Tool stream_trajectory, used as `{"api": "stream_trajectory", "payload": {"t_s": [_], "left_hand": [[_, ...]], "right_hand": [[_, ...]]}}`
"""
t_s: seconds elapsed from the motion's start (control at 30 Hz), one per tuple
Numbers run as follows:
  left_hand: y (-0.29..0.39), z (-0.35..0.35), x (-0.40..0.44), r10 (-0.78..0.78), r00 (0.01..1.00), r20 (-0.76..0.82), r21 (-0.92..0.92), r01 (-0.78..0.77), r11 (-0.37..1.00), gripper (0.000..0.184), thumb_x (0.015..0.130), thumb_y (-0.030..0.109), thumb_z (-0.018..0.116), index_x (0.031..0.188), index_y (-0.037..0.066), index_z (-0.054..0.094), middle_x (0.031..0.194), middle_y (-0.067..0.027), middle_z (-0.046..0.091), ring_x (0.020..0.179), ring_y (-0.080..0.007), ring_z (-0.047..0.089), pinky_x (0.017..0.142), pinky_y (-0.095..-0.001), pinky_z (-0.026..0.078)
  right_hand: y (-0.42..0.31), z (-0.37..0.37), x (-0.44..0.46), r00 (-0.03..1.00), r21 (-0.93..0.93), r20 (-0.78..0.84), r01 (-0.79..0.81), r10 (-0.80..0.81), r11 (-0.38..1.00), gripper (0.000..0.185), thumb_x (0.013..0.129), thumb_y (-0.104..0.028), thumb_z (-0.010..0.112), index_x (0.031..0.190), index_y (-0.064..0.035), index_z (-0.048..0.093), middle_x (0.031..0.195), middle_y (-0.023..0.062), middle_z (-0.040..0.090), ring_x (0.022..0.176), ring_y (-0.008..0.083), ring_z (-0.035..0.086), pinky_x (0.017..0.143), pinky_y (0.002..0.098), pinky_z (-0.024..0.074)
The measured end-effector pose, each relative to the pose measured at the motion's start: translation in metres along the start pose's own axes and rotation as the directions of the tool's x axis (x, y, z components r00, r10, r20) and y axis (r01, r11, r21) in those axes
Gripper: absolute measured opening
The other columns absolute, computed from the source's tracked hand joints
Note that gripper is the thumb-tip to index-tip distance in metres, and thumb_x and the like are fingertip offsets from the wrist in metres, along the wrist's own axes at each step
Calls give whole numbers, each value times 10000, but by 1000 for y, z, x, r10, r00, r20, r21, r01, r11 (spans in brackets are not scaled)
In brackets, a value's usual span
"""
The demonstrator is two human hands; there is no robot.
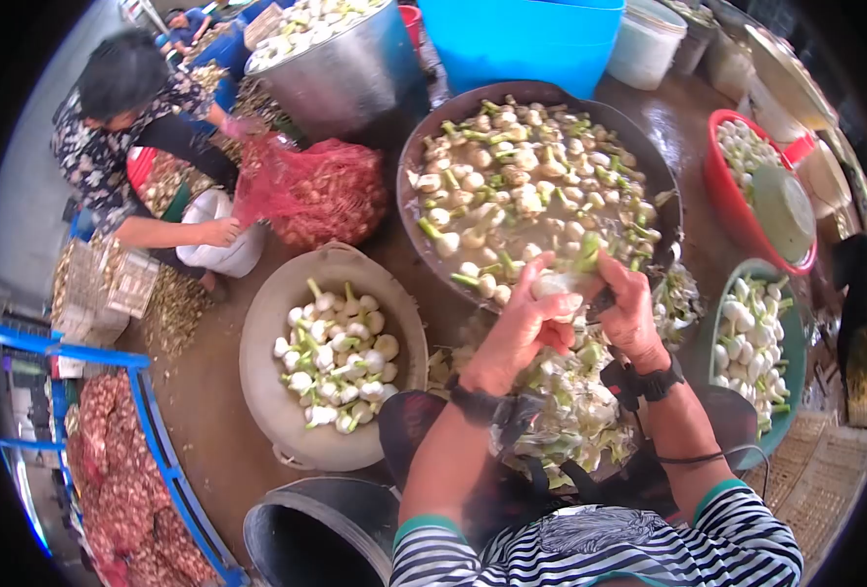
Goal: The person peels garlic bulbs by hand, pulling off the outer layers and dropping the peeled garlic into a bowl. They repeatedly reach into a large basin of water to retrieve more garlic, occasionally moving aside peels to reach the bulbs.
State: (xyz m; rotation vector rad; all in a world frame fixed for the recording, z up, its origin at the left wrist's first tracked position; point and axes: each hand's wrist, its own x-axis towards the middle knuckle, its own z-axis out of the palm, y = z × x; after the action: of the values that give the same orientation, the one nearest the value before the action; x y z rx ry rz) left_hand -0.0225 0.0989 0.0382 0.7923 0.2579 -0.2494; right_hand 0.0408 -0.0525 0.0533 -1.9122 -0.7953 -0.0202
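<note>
My left hand (524, 328) is closed around a white garlic bulb (555, 286) with a green stem, held over the near rim of a wide dark basin (411, 210). My right hand (631, 308) is closed at the stem side of the same bulb, its fingers partly hiding what they pinch. In the basin, many garlic bulbs (526, 201) with short green stems sit in murky water. Below my hands, between my knees, lies a heap of pale garlic peelings (580, 416). Left of my left hand stands a grey metal bowl (262, 342) holding clean white bulbs.
A green basin (796, 362) and a red tub (715, 186) with more bulbs stand at right. At left, a person (125, 127) sits by a red mesh sack (321, 191) and white bucket (220, 249). An empty dark bucket (306, 533) is near my left elbow.
</note>
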Motion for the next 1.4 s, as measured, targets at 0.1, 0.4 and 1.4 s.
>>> {"api": "stream_trajectory", "payload": {"t_s": [0.1, 0.4, 1.4], "left_hand": [[-5, -11, 11, 7, 967, 254, -287, 69, 955, 610, 823, 326, 531, 1340, 102, 297, 685, -126, 560, 415, -197, 525, 352, -298, 429], [-28, 4, 25, 238, 918, -317, 254, -159, 954, 313, 871, 225, 611, 1054, -20, 549, 885, -96, 639, 697, -145, 628, 535, -249, 530], [-52, 31, 33, -111, 987, 115, -334, 144, 932, 463, 822, 284, 526, 1202, 24, 479, 1165, -143, 561, 999, -299, 586, 686, -463, 557]], "right_hand": [[-7, -1, -1, 996, 72, -75, -41, 46, 997, 421, 718, 98, 461, 1111, -12, 565, 732, 53, 647, 675, 152, 630, 632, 260, 485], [17, 1, -10, 930, -221, -362, -160, 72, 962, 366, 694, 64, 500, 1024, -44, 618, 769, 193, 607, 714, 296, 637, 629, 348, 482], [30, -38, -53, 982, 231, -53, -166, 183, 959, 358, 682, 8, 607, 1038, -20, 624, 968, 101, 611, 921, 193, 575, 794, 306, 461]]}}
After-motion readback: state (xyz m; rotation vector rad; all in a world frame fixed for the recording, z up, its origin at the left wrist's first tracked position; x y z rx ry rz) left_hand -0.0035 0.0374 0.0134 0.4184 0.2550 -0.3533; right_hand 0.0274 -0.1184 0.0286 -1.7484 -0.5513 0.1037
